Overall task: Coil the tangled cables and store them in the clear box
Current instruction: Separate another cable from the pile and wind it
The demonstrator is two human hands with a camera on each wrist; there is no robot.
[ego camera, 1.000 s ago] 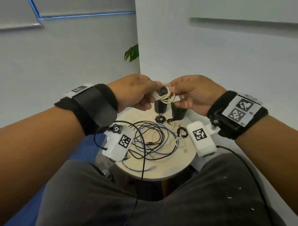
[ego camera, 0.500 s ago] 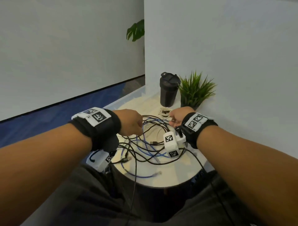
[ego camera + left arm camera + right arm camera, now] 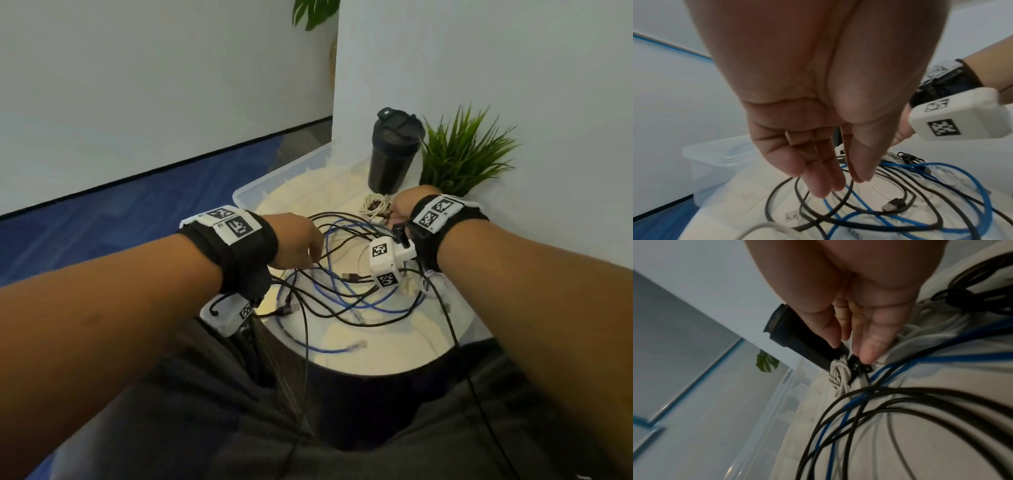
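Note:
A tangle of black and blue cables (image 3: 346, 294) lies on the round pale table (image 3: 376, 356). My left hand (image 3: 301, 243) hovers over its left side with straight, relaxed fingers (image 3: 824, 186) whose tips are at a black cable loop (image 3: 846, 199); it holds nothing. A coiled white cable (image 3: 376, 205) lies on the table by the tumbler. My right hand (image 3: 406, 205) is just right of it, with its straight fingertips (image 3: 867, 356) touching a small black coil (image 3: 859, 368) beside the white coil (image 3: 839, 374). The clear box (image 3: 270, 181) stands behind the table on the left.
A black tumbler (image 3: 394, 150) and a green potted plant (image 3: 462, 157) stand at the table's back, close to the white wall. A thin black lead hangs over the table's front edge onto my lap. Blue carpet lies to the left.
A second ago both hands held the white coil up in the air. The coil now lies by the tumbler, and both hands have come down to the table.

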